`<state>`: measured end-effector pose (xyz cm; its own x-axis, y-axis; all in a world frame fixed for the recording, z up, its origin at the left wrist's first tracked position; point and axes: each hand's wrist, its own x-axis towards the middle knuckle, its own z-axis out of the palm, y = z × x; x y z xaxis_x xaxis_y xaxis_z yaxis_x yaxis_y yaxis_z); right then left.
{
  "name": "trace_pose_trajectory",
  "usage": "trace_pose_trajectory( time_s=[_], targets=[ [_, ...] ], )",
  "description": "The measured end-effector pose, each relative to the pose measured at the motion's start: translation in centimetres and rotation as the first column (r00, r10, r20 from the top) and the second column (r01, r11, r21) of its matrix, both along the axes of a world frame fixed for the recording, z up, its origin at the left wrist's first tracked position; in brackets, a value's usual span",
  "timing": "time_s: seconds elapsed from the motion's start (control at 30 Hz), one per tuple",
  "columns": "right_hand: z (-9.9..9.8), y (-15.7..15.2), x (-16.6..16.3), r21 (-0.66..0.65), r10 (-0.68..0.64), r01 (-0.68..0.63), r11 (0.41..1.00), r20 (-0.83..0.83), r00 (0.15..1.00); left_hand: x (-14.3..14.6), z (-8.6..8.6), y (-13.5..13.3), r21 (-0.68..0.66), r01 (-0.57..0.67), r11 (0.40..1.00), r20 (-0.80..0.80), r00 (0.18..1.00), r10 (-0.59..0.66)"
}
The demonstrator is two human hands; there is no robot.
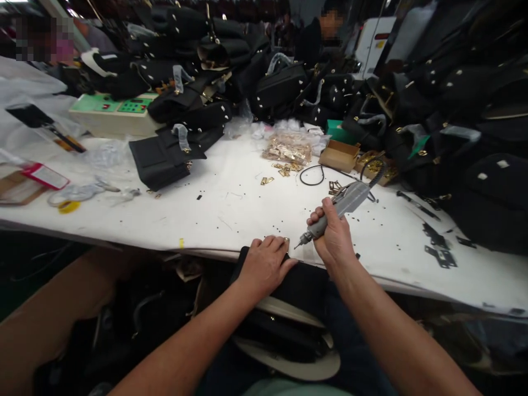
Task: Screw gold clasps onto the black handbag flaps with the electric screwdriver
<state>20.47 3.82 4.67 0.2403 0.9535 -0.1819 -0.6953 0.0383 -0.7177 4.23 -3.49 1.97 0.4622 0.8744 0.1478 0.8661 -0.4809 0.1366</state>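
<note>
My right hand (335, 236) is wrapped around a grey electric screwdriver (350, 199), its bit pointing down and left toward the table's front edge. A black handbag (305, 283) lies open over my lap, its upper part against that edge. My left hand (266, 267) grips this bag from above, fingers bent over it and thumb toward the screwdriver tip. By the left fingertips shows a small gold-coloured metal piece (286, 243). The bit is close to that piece, apparently not touching it. What lies beneath the left palm is hidden.
On the white table (214, 214) are a plastic bag of gold metal plates (289, 148), a cardboard box (339, 155), black metal plates (440, 250) and scattered tiny dark bits. Black bags (284, 88) are piled behind. A green-topped control box (113, 114) stands left; a person (311, 41) is beyond.
</note>
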Motion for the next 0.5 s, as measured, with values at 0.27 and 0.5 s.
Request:
trace_pose_trajectory(
  time_s=[0.27, 0.5],
  targets=[
    [-1.3, -0.9, -1.7, -0.042, 0.007, -0.007, 0.999, -0.008, 1.0, 0.0, -0.1, 0.0, 0.011, -0.013, 1.0, 0.001, 1.0, 0.013],
    [-1.3, -1.0, -2.2, -0.047, 0.003, -0.003, 0.999, 0.003, 1.0, -0.1, -0.5, 0.1, 0.03, -0.011, 0.999, -0.017, 1.0, 0.011]
  ],
)
